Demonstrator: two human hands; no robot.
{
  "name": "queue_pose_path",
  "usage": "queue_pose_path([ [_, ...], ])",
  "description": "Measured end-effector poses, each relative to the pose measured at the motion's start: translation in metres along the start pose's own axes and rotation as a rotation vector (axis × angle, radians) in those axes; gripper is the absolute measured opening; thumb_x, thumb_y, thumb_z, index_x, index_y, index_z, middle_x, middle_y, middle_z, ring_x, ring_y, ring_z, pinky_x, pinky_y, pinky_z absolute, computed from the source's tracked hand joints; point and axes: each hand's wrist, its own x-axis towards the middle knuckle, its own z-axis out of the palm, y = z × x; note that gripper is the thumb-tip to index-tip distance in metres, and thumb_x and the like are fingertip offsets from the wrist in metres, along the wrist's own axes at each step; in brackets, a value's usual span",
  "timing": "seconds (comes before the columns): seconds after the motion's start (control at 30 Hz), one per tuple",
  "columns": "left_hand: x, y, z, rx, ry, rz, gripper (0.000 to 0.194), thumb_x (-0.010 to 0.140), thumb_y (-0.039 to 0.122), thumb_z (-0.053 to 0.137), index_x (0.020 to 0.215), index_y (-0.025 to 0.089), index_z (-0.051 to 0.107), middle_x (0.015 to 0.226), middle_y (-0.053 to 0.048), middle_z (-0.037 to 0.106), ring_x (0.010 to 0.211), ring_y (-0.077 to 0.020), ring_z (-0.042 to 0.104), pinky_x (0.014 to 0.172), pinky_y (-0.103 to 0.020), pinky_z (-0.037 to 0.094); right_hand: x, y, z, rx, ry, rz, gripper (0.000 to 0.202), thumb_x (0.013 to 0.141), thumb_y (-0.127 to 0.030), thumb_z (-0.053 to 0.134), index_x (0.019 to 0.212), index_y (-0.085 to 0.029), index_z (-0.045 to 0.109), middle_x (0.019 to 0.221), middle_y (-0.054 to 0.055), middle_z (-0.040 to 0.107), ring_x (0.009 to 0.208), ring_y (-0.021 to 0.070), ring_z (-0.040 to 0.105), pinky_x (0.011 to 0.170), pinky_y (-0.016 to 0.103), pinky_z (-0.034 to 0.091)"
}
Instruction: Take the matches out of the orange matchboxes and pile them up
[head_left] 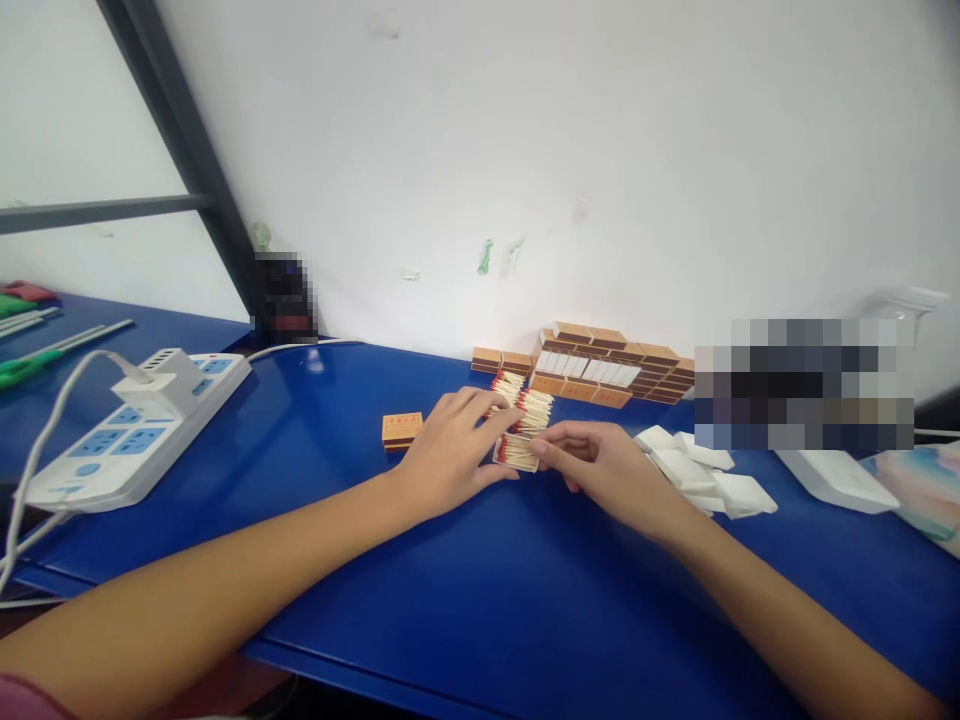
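Note:
Red-tipped matches fill a small white tray (517, 453) on the blue table. At the tray's right end, my right hand (592, 460) pinches its edge between thumb and fingers. My left hand (454, 445) is spread over the tray's left side, its fingers reaching to a pile of loose matches (534, 411) just behind the tray. Left of my left hand lies an orange matchbox (403, 430). Stacked matchboxes (585, 365) stand behind the matches against the wall, some with white ends showing.
Several white trays (686, 470) are heaped right of my right hand, beside a white device (836, 480). A power strip (142, 430) with a plugged-in charger and white cables lies at the left. Green-handled scissors (30, 370) are farther left.

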Motion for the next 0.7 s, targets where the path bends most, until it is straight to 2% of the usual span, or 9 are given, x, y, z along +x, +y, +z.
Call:
queue_pose_path([
  [0.23,0.001,-0.001,-0.004,0.016,-0.001,0.000,0.065,0.085,0.045,0.083,0.138,0.019,0.055,0.134,-0.013,0.062,0.124,-0.0315,0.056,0.100,-0.048,0.049,0.005,0.015,-0.002,-0.068,0.115,-0.096,0.053,0.082,-0.070,0.073,0.091,-0.018,0.075,0.080,0.007,0.073,0.069,0.0180,0.061,0.056,0.029,0.047],
  [0.37,0.002,-0.001,-0.004,0.017,-0.007,-0.001,0.065,0.084,0.047,0.084,0.136,0.019,0.056,0.133,-0.012,0.062,0.123,-0.0316,0.056,0.099,-0.048,0.049,0.005,0.019,0.000,-0.152,0.053,-0.115,0.054,0.086,-0.071,0.068,0.088,-0.018,0.076,0.079,0.007,0.073,0.067,0.0179,0.060,0.060,0.031,0.048],
  [0.53,0.002,-0.001,-0.004,0.025,-0.048,0.009,0.068,0.084,0.050,0.084,0.138,0.019,0.055,0.134,-0.013,0.061,0.123,-0.0320,0.055,0.099,-0.048,0.048,0.004,0.022,-0.001,-0.155,0.114,-0.143,0.049,0.091,-0.067,0.066,0.095,-0.019,0.075,0.084,0.007,0.075,0.071,0.0187,0.063,0.064,0.031,0.050],
  [0.7,0.001,-0.002,-0.003,0.004,-0.039,0.010,0.062,0.087,0.052,0.080,0.135,0.020,0.057,0.134,-0.012,0.062,0.124,-0.0313,0.055,0.101,-0.049,0.047,0.006,0.029,-0.002,-0.295,0.051,-0.165,0.045,0.092,-0.065,0.066,0.094,-0.021,0.075,0.083,0.005,0.075,0.072,0.0194,0.063,0.067,0.032,0.049],
])
